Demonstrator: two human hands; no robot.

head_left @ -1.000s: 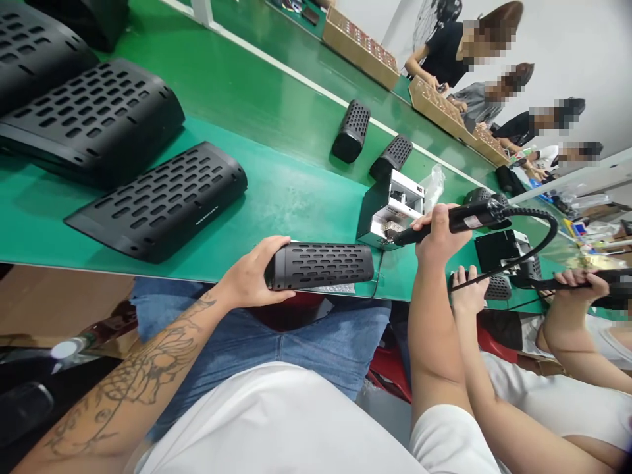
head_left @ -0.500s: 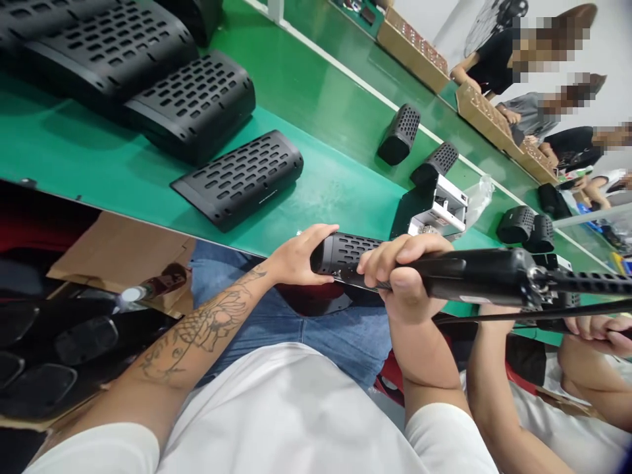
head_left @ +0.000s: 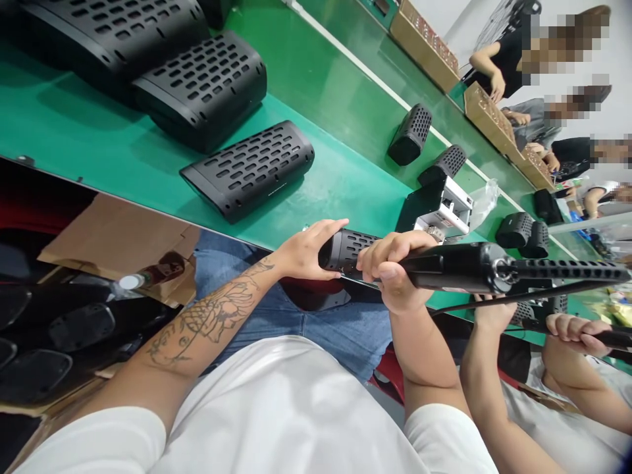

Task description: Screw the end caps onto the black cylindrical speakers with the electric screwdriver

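My left hand is wrapped around the near end of a black perforated casing at the table's front edge, thumb and fingers on opposite sides. Wrapped around a black corded electric screwdriver, my right hand holds it almost level, with its rear end toward the right. The screwdriver's front end points at the casing, but my fingers hide the tip, so I cannot tell whether it touches a screw. Close by on the green table lies another perforated casing.
More casings are grouped at the upper left. A metal-fronted box stands beyond my right hand. At the right, a co-worker's hand grips a similar black tool. Cardboard trays line the far bench, with people behind.
The view has shifted slightly. The screwdriver's rear end has moved left and a little up, while both hands keep their grips. The neighbouring co-worker's hands have moved a little.
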